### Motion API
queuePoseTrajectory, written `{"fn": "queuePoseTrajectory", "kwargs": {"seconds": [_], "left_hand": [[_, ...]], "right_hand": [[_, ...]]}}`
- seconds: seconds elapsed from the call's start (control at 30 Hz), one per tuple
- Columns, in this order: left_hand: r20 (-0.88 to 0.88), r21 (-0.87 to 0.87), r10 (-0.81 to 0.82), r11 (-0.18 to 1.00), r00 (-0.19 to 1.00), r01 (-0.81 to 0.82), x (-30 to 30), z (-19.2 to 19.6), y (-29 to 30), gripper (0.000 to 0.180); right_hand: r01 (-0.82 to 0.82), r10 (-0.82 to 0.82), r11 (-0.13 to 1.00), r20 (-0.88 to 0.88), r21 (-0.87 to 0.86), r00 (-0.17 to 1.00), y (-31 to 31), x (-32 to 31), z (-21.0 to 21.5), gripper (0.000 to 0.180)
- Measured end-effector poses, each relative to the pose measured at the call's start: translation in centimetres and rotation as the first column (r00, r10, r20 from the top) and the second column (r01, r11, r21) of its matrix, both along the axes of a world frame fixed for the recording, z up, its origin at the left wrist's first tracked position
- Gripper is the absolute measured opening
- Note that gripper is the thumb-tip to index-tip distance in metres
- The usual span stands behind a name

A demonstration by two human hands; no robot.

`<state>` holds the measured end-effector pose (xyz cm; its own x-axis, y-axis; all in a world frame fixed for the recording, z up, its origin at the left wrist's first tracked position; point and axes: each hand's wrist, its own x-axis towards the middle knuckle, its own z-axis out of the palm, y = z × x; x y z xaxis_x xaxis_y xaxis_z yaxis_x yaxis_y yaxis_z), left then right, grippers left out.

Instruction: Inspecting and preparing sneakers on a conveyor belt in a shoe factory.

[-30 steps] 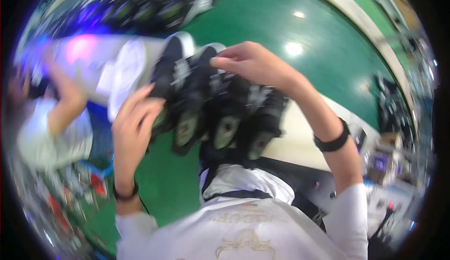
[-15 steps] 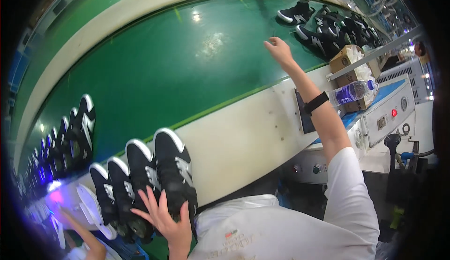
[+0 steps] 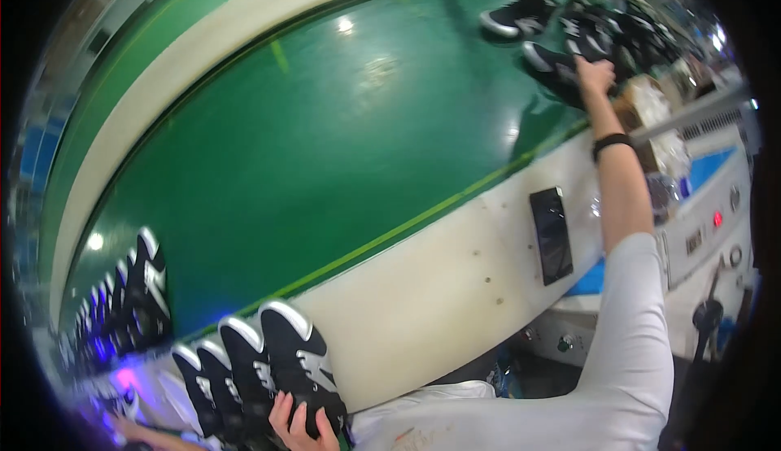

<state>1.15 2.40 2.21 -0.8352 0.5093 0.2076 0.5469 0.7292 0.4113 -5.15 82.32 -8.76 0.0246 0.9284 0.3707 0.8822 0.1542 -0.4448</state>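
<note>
My left hand [image 3: 303,428] rests at the heel end of a black sneaker [image 3: 291,349] with a white toe rim and grey side mark. Its fingers are apart on the shoe's collar; the palm is partly cut off by the lower edge. This sneaker ends a row of several alike on the white ledge. At the far right, my stretched-out right hand [image 3: 596,75] is closed on the heel end of another black sneaker [image 3: 547,65], which lies on the green belt. Slight blur and the hand itself hide part of that grip.
The green conveyor belt [image 3: 325,174] curves past the white ledge [image 3: 423,296]. More sneakers [image 3: 643,38] cluster beyond my right hand; another row [image 3: 146,284] stands far left. A phone [image 3: 552,235] lies on the ledge. A control panel [image 3: 704,223] is at right. Another person's arm [image 3: 150,435] shows lower left.
My right hand has moved farther right from over the belt and closed on a sneaker. My left hand's fingers have drawn closer together on the nearest shoe. The view has shifted, uncovering the phone.
</note>
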Motion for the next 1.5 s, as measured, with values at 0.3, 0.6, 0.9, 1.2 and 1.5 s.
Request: {"fn": "queuePoseTrajectory", "kwargs": {"seconds": [0.3, 0.6, 0.9, 1.2, 1.5], "left_hand": [[0.079, 0.030, 0.006, 1.000, 0.997, -0.009, -0.5, -1.2, -1.0, 0.044], [0.064, 0.029, 0.030, 0.999, 0.998, -0.032, 0.1, -0.8, -0.5, 0.042], [0.027, 0.053, 0.004, 0.999, 1.000, -0.005, -0.6, -0.6, -0.7, 0.046], [-0.009, 0.102, 0.007, 0.995, 1.000, -0.006, -0.1, -0.9, -0.1, 0.050], [-0.007, 0.462, -0.195, 0.869, 0.981, 0.176, 3.6, 1.6, 3.5, 0.046]], "right_hand": [[-0.172, 0.150, 0.983, -0.273, -0.060, 0.950, 11.4, 4.9, -1.2, 0.068], [-0.457, 0.367, 0.862, -0.352, -0.218, 0.861, -12.4, -7.0, 2.7, 0.043], [-0.729, 0.653, 0.491, -0.352, -0.477, 0.671, -25.3, -5.8, 4.6, 0.095], [-0.303, 0.017, 0.737, -0.431, -0.604, 0.902, -32.2, -13.4, -1.2, 0.103], [-0.874, -0.163, 0.090, -0.872, -0.478, 0.461, -38.9, 3.9, 10.8, 0.033]]}}
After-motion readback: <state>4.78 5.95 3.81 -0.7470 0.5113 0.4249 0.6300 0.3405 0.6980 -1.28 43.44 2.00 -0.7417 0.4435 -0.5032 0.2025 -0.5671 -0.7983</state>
